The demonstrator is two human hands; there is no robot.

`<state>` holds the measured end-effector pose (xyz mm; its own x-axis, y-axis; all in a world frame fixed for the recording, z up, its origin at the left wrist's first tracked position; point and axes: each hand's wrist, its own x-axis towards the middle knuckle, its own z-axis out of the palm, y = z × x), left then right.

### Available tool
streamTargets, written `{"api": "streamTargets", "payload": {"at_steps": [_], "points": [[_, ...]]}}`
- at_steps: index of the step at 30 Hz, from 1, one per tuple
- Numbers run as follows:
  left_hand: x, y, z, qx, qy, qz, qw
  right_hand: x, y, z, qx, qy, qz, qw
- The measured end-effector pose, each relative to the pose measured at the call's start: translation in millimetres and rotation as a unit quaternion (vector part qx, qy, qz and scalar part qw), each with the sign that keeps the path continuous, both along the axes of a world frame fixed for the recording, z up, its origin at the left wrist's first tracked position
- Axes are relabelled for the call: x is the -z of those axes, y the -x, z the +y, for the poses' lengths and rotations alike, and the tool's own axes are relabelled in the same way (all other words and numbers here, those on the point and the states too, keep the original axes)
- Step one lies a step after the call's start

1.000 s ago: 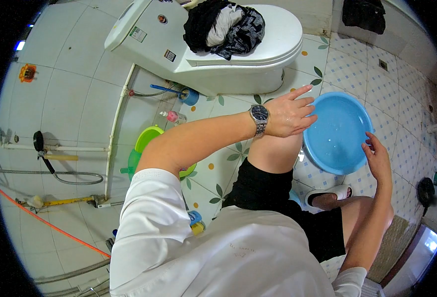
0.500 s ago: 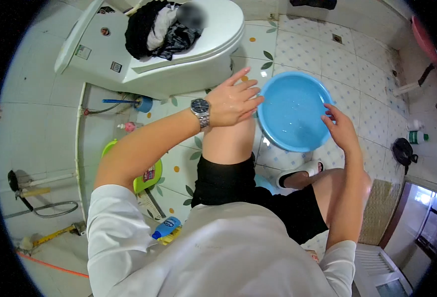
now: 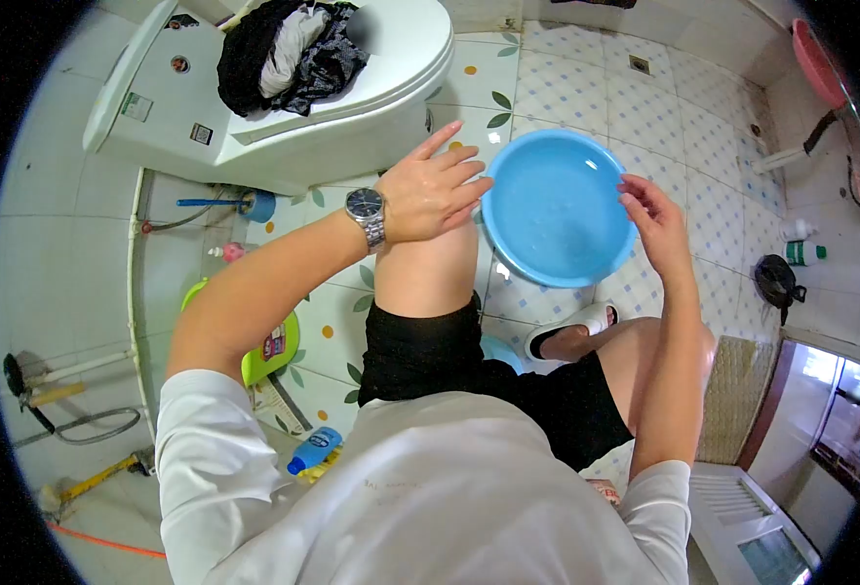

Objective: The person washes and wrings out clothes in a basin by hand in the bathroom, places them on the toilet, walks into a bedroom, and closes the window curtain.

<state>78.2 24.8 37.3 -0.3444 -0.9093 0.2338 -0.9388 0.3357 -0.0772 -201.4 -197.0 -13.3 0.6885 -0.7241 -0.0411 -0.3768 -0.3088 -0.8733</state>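
Note:
A round light blue basin sits on the tiled floor in front of me, with faint ripples and glints inside. My left hand, wet and palm down, is open with its fingers spread over my knee. Its fingertips reach the basin's left rim; I cannot tell whether they touch. On that wrist is a metal-band watch with a dark dial. At the opposite rim, my right hand is open with loosely bent fingers and the thumb apart. Contact with the rim there is unclear too.
Black and white clothes lie on the closed toilet lid. Left of my leg stand a green container and a blue bottle. A white sandal is on my right foot, below the basin. A floor drain lies beyond.
The whole view has shifted, so most things appear farther left. The right hand's fingers have drawn closer together at the rim. Glints in the basin have changed. My left hand stays spread.

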Motion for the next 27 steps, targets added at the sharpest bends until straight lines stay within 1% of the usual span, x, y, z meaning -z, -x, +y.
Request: {"api": "streamTargets", "payload": {"at_steps": [1, 2, 3, 4, 5, 6, 7, 8, 10, 12, 14, 16, 17, 19, 20, 22, 24, 26, 27], "points": [[0, 0, 0, 0.001, 0.002, 0.001, 1.000, 0, 1, 0, -0.026, -0.014, 0.008, 1.000], [0, 0, -1, 0.000, 0.001, 0.004, 1.000, 7, 4, -4, -0.025, -0.011, 0.009, 1.000], [1, 0, -1, -0.002, 0.001, 0.006, 1.000, 16, 8, -7, -0.048, 0.171, 0.070, 0.982], [1, -1, -2, 0.000, 0.005, 0.007, 1.000, 24, 13, -12, -0.069, 0.346, 0.130, 0.927], [2, -1, -2, -0.001, 0.003, 0.005, 1.000, 18, 11, -11, -0.068, 0.349, 0.132, 0.925], [3, -2, -2, -0.002, 0.001, 0.003, 1.000, 6, 6, -7, -0.005, 0.234, 0.066, 0.970], [3, -2, -2, -0.001, 0.007, 0.006, 1.000, -3, 3, -6, 0.058, 0.115, -0.003, 0.992], [3, -2, -2, -0.004, 0.006, 0.005, 1.000, -7, 3, -6, 0.058, 0.121, 0.000, 0.991], [3, -1, 0, 0.001, 0.007, 0.009, 1.000, -14, 11, -5, 0.108, 0.120, -0.016, 0.987], [-1, -1, 1, -0.010, -0.040, 0.021, 0.999, -23, 21, -2, 0.118, 0.135, -0.005, 0.984], [-1, -3, 3, -0.003, -0.035, 0.032, 0.999, -34, 28, -3, 0.130, 0.149, 0.003, 0.980], [-1, -5, 2, 0.006, -0.035, 0.044, 0.998, -44, 38, -2, 0.106, 0.136, 0.016, 0.985], [-2, -5, 1, 0.018, -0.033, 0.046, 0.998, -43, 42, -3, 0.117, 0.139, 0.020, 0.983], [-5, -5, -1, 0.021, -0.057, 0.046, 0.997, -42, 47, -8, 0.048, 0.228, 0.044, 0.972], [-7, -5, -2, 0.026, -0.054, 0.033, 0.998, -47, 45, -3, 0.060, 0.179, 0.049, 0.981], [-7, -4, -4, 0.034, -0.059, 0.038, 0.997, -37, 46, -4, 0.050, 0.204, 0.088, 0.974], [-6, -5, -8, 0.037, -0.060, 0.042, 0.997, -22, 47, -5, 0.023, 0.222, 0.086, 0.971], [-8, -7, -9, 0.038, -0.104, 0.065, 0.992, -12, 51, 0, 0.000, 0.207, 0.140, 0.968], [-9, -8, -11, 0.038, -0.104, 0.063, 0.992, -13, 53, -1, -0.028, 0.193, 0.159, 0.968]]}}
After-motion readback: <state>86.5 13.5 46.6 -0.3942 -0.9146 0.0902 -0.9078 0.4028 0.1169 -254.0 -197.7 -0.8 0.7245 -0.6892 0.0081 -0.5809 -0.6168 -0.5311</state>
